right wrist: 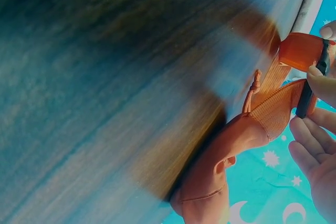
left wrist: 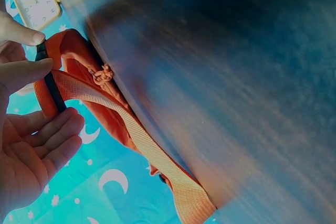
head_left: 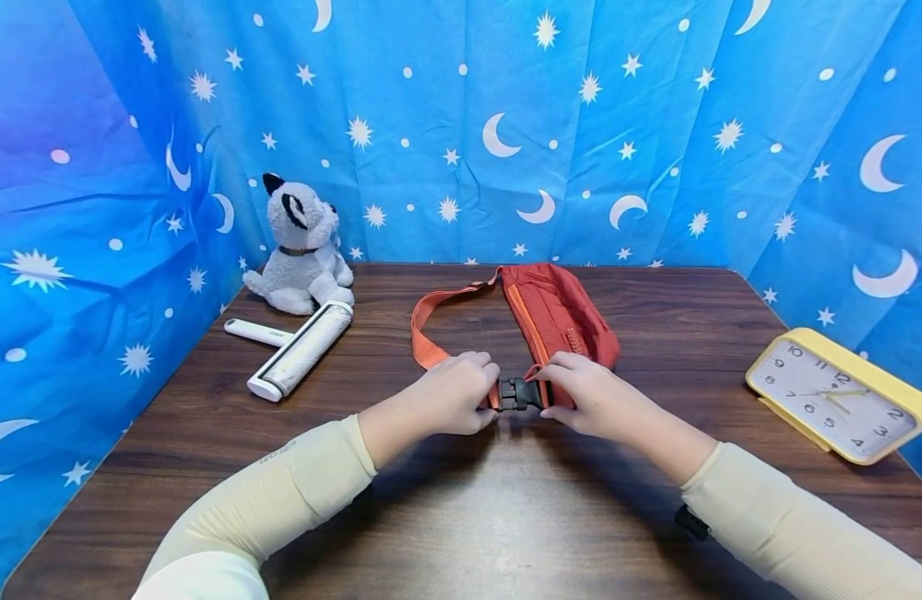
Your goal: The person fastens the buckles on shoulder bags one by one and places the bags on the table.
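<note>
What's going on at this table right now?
A person is working with the black buckle of a red bag, holding it just above the table. The left hand grips one end and the right hand the other. The buckle's two halves look joined. A plush dog and a white roller are off to the left, with a yellow clock to the right.

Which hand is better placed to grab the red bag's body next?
Likely the right hand: it grips one end of the black buckle, close beside the red bag. The left hand grips the other end, nearer the orange strap loop and farther from the bag's body.
</note>
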`<action>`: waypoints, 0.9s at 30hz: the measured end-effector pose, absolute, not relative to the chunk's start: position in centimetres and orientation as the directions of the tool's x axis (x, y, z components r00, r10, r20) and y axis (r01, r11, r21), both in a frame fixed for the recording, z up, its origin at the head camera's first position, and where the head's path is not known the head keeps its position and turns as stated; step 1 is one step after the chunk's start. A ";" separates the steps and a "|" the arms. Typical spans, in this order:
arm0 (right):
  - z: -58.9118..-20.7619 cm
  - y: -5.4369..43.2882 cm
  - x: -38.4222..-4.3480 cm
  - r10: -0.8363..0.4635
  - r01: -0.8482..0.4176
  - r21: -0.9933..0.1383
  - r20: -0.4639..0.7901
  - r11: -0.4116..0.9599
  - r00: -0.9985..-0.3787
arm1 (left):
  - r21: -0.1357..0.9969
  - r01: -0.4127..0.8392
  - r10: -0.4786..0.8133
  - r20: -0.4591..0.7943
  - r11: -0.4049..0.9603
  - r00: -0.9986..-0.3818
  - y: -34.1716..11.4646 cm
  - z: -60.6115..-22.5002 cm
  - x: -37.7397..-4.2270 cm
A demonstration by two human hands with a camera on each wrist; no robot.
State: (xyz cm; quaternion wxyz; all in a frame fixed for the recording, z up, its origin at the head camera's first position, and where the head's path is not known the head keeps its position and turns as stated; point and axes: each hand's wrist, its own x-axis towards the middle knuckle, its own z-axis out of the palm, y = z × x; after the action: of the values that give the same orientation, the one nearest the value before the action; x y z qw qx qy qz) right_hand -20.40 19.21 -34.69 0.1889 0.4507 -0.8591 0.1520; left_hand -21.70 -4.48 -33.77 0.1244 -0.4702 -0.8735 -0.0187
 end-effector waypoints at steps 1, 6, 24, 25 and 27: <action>-34.7 19.2 -20.4 -0.717 -0.831 -0.094 0.458 0.548 -0.525 | -0.084 0.826 0.817 0.234 0.558 -0.528 -4.5 -33.8 -21.7; -34.8 19.2 -20.4 -0.718 -0.828 -0.102 0.447 0.552 -0.533 | -0.089 0.831 0.820 0.249 0.549 -0.515 -4.5 -33.8 -21.8; -34.8 19.1 -20.3 -0.715 -0.830 -0.132 0.448 0.541 -0.537 | -0.088 0.841 0.826 0.264 0.535 -0.498 -4.5 -33.8 -21.6; -34.8 19.1 -20.3 -0.715 -0.830 -0.133 0.447 0.542 -0.538 | -0.089 0.841 0.826 0.266 0.534 -0.496 -4.5 -33.8 -21.6; -34.8 19.0 -20.3 -0.714 -0.830 -0.136 0.447 0.541 -0.539 | -0.090 0.840 0.825 0.270 0.535 -0.496 -4.5 -33.9 -21.6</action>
State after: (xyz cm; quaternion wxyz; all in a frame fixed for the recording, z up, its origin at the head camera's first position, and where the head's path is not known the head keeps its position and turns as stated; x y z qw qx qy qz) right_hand -20.28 19.05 -34.78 0.1721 0.4482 -0.8608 0.1686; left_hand -21.59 -4.53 -33.86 0.1414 -0.4814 -0.8646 -0.0269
